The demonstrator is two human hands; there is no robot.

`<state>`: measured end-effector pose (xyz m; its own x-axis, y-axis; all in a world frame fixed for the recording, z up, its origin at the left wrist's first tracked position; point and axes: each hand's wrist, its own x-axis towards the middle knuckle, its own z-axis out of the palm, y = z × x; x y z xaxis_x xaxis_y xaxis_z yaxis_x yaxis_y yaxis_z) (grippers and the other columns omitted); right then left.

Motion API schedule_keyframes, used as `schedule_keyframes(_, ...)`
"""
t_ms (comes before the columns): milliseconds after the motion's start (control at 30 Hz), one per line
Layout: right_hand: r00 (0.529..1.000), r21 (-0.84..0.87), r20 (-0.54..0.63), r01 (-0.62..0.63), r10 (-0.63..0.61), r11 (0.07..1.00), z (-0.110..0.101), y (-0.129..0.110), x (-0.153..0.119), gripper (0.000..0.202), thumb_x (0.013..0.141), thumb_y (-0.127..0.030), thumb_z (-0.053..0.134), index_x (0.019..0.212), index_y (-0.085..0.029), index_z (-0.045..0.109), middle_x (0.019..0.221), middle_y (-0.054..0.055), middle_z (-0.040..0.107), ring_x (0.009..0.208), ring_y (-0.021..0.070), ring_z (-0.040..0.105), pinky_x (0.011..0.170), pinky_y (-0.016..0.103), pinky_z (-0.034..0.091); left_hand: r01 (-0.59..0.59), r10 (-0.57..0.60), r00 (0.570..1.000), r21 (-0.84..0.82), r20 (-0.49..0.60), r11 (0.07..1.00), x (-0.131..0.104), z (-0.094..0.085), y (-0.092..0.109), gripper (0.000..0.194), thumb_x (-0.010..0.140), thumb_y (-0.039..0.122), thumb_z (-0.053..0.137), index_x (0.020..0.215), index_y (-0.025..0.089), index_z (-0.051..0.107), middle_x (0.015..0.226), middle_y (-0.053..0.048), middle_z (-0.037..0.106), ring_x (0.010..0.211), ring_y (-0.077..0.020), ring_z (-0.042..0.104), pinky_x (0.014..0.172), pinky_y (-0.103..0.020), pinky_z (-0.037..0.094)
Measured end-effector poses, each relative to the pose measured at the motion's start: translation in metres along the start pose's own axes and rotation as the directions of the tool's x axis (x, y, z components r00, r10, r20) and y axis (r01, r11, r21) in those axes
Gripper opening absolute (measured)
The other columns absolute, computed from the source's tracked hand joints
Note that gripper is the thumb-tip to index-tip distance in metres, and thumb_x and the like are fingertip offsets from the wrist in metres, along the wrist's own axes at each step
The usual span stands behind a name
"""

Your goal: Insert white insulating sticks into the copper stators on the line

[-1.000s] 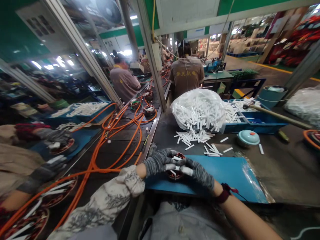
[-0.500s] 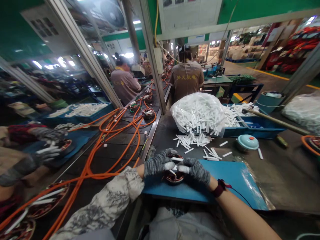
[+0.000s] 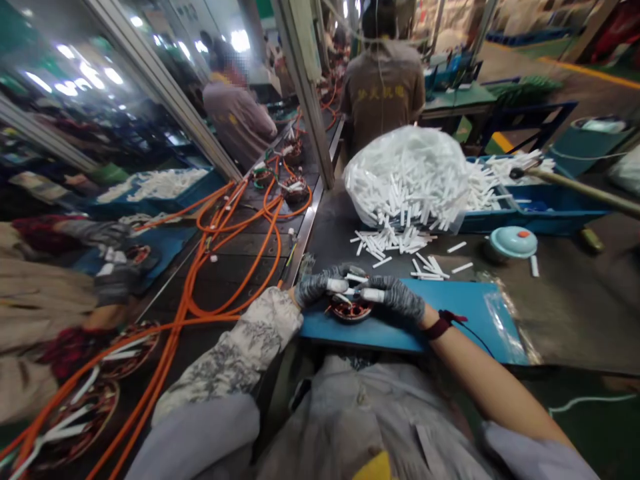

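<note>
A round motor stator [image 3: 351, 312] with reddish-brown copper windings sits on a blue mat [image 3: 450, 320]. My left hand [image 3: 320, 288], in a grey glove with pale fingertips, is closed at the stator's left upper side. From the right, my right hand [image 3: 397, 298], gloved alike, is closed with its fingertips pressed together over the windings. Between the two hands, a small pale piece shows at the fingertips, too small to name. Just beyond it, a short white tube [image 3: 356, 279] lies across the stator between my hands. The fingers hide part of the windings.
A clear bag [image 3: 410, 173] of white tubes stands behind the mat, with loose tubes [image 3: 387, 241] before it. Right of it are a blue bin [image 3: 560, 217] and a light-blue lidded bowl [image 3: 513, 243]. Orange cables [image 3: 187, 287] cross the left. A co-worker's gloved hands [image 3: 113, 267] work there.
My view has tilted down, so the scene sits higher. Both my hands stay closed over the stator, fingertips still close together. The co-worker's hands at left have shifted.
</note>
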<state>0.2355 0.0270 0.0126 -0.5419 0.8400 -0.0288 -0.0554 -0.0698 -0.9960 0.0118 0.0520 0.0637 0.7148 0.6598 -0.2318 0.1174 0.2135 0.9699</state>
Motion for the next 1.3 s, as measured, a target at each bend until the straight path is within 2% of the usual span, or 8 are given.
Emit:
schedule_keyframes(267, 1.000, -0.068, -0.006, 0.004, -0.005, 0.998, -0.002, -0.003, -0.003, 0.040, 0.082, -0.053, 0.075, 0.107, -0.021, 0.080, 0.106, 0.005, 0.080, 0.097, 0.0251, 0.072, 0.097, 0.047, 0.057, 0.031, -0.028, 0.999, -0.139, 0.023, 0.990, 0.002, 0.000, 0.001, 0.059, 0.076, 0.043, 0.073, 0.128, 0.016, 0.065, 0.117, -0.013, 0.072, 0.109, -0.0293, 0.069, 0.099, -0.043, 0.052)
schedule_keyframes(467, 0.984, -0.400, -0.158, 0.012, -0.082, 0.917, 0.013, -0.011, -0.009, 0.036, 0.091, -0.054, 0.065, 0.102, -0.022, 0.080, 0.095, 0.006, 0.079, 0.086, 0.0231, 0.068, 0.090, 0.043, 0.055, -0.014, -0.005, 0.998, 0.274, 0.066, 0.962, 0.015, -0.017, 0.006, 0.051, 0.077, 0.038, 0.080, 0.120, 0.014, 0.067, 0.115, -0.013, 0.069, 0.108, -0.0264, 0.066, 0.098, -0.045, 0.052)
schedule_keyframes(667, 0.936, -0.320, -0.319, 0.038, -0.145, 0.947, 0.004, 0.003, -0.023, 0.042, 0.087, -0.050, 0.068, 0.119, -0.023, 0.062, 0.104, 0.007, 0.075, 0.086, 0.0218, 0.069, 0.082, 0.039, 0.058, -0.112, 0.157, 0.987, 0.800, 0.023, 0.589, 0.042, 0.005, 0.008, 0.025, 0.072, 0.034, 0.088, 0.074, 0.014, 0.073, 0.127, -0.012, 0.066, 0.124, -0.0300, 0.058, 0.114, -0.042, 0.042)
schedule_keyframes(800, 0.816, -0.432, -0.518, 0.008, -0.255, 0.902, 0.010, 0.018, -0.044, 0.028, 0.091, -0.046, 0.064, 0.109, -0.024, 0.061, 0.104, 0.009, 0.074, 0.091, 0.0240, 0.069, 0.085, 0.040, 0.058, -0.118, 0.327, 0.939, 0.792, -0.108, 0.599, 0.038, 0.021, 0.003, 0.029, 0.081, 0.034, 0.082, 0.101, 0.014, 0.078, 0.149, -0.011, 0.054, 0.131, -0.0271, 0.057, 0.115, -0.037, 0.044)
schedule_keyframes(900, 0.891, -0.645, -0.292, 0.085, -0.347, 0.760, 0.022, 0.028, -0.057, 0.019, 0.096, -0.039, 0.062, 0.108, -0.026, 0.069, 0.100, 0.008, 0.075, 0.089, 0.0237, 0.070, 0.085, 0.038, 0.058, -0.018, 0.407, 0.872, 0.812, -0.273, 0.583, 0.008, 0.012, -0.002, 0.055, 0.089, 0.041, 0.073, 0.139, 0.020, 0.063, 0.149, -0.012, 0.055, 0.135, -0.0282, 0.055, 0.119, -0.043, 0.041)
schedule_keyframes(1033, 0.902, -0.795, 0.073, 0.310, -0.426, 0.521, 0.029, 0.041, -0.051, 0.027, 0.101, -0.031, 0.051, 0.110, -0.029, 0.076, 0.098, 0.008, 0.077, 0.089, 0.0237, 0.073, 0.081, 0.037, 0.059, 0.035, 0.305, 0.897, 0.738, -0.320, 0.674, -0.040, -0.013, -0.021, 0.061, 0.093, 0.041, 0.067, 0.148, 0.018, 0.053, 0.141, -0.013, 0.062, 0.130, -0.0284, 0.060, 0.117, -0.046, 0.044)
schedule_keyframes(1167, 0.899, -0.846, -0.067, 0.178, -0.432, 0.502, 0.024, 0.035, -0.030, 0.030, 0.100, -0.042, 0.054, 0.109, -0.024, 0.075, 0.104, 0.011, 0.076, 0.091, 0.0252, 0.073, 0.081, 0.039, 0.060, -0.140, 0.434, 0.869, 0.726, -0.236, 0.674, -0.057, -0.018, -0.039, 0.053, 0.093, 0.032, 0.065, 0.144, 0.018, 0.057, 0.141, -0.013, 0.063, 0.132, -0.0277, 0.059, 0.116, -0.045, 0.045)
schedule_keyframes(1300, 0.931, -0.870, -0.210, -0.039, -0.298, 0.491, 0.024, 0.003, -0.009, 0.053, 0.086, -0.068, 0.063, 0.108, -0.021, 0.073, 0.092, 0.012, 0.076, 0.081, 0.0290, 0.072, 0.071, 0.041, 0.057, -0.121, 0.442, 0.875, 0.793, -0.200, 0.598, -0.051, -0.007, -0.034, 0.042, 0.096, 0.022, 0.055, 0.136, 0.022, 0.066, 0.133, -0.009, 0.068, 0.127, -0.0233, 0.063, 0.116, -0.041, 0.046)
